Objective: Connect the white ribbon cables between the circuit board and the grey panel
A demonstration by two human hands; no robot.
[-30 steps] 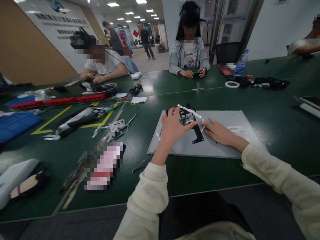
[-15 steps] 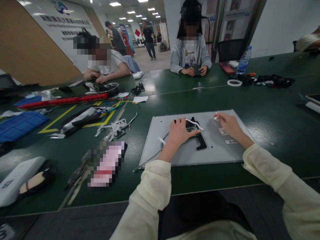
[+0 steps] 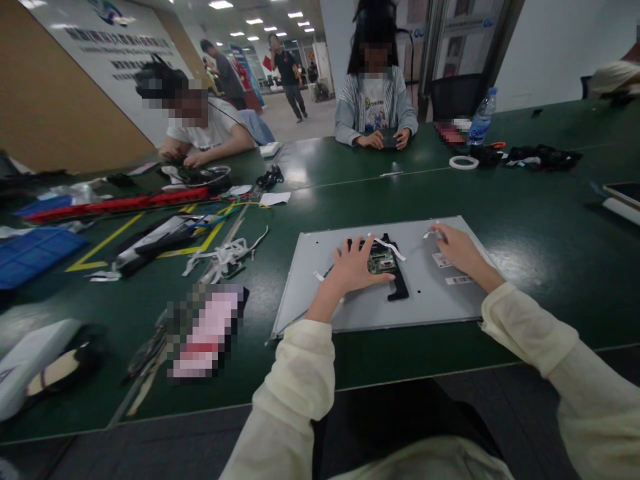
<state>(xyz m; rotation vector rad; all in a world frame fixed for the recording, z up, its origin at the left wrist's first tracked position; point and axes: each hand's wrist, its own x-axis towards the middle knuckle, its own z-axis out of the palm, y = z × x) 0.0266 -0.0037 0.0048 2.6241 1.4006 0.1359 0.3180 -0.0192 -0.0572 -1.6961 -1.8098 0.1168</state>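
Your left hand (image 3: pixel 350 272) is spread wide, palm down, over the left part of the black bracket (image 3: pixel 400 288), its thumb reaching across the foot of the green circuit board (image 3: pixel 381 263). The bracket lies on the grey panel (image 3: pixel 435 309), which rests on the table (image 3: pixel 525 213) just in front of you. Your right hand (image 3: pixel 461 250) is drawn narrow, thumb and forefinger pinching a small white scrap (image 3: pixel 429 235) above the panel's far right part, near the printed label (image 3: pixel 459 281). The scrap is small and blurred, so I cannot tell whether it curls back on your fingertips.

To work well here, let the left hand bear on the bracket's frame and spare the board's parts. Hold the scrap by its very end, so the pinch stays light and it doesn't fold over. Mind the longer white strip (image 3: pixel 393 249) running loosely across the bracket's top: a passing finger could snag it. A thin cable (image 3: pixel 294 323) by your left wrist deserves the same care.
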